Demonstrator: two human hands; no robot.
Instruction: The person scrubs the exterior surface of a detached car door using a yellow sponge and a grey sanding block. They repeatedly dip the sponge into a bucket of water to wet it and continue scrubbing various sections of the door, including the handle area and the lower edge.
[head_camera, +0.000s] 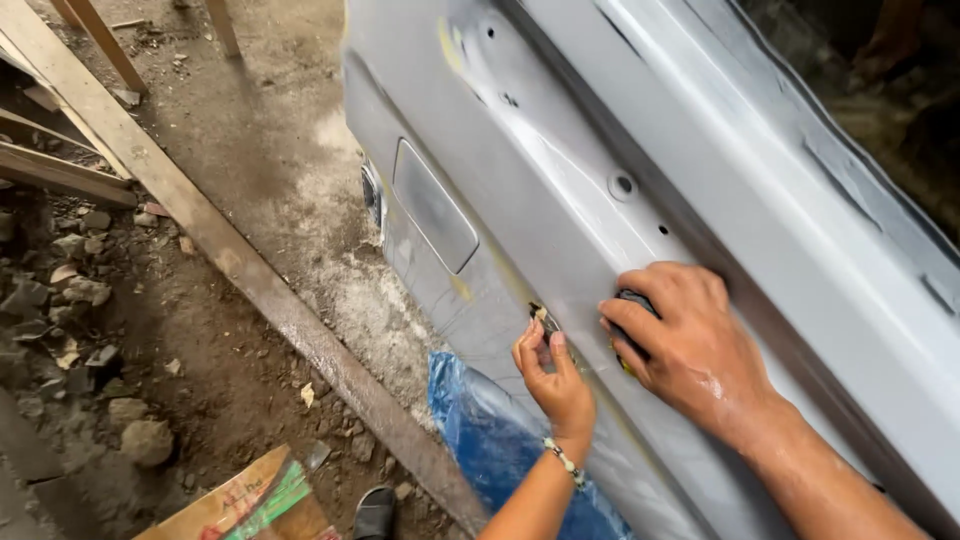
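A grey primed car body panel (560, 190) fills the upper right, with a fuel-filler flap (434, 206) on its side. My right hand (690, 345) presses a dark sanding block (630, 305) flat against the panel; the hand looks wet. Just left of it, my left hand (555, 375) pinches a small tan scrap (541, 314) between thumb and fingertips at the panel's crease. A bead bracelet (563, 458) circles my left wrist.
Blue plastic sheeting (490, 430) covers the wheel area below the panel. A long wooden plank (200, 220) lies diagonally on the dirt floor, with stones (80, 290) to the left. A cardboard piece (240, 500) and a dark sandal (375, 512) sit at the bottom.
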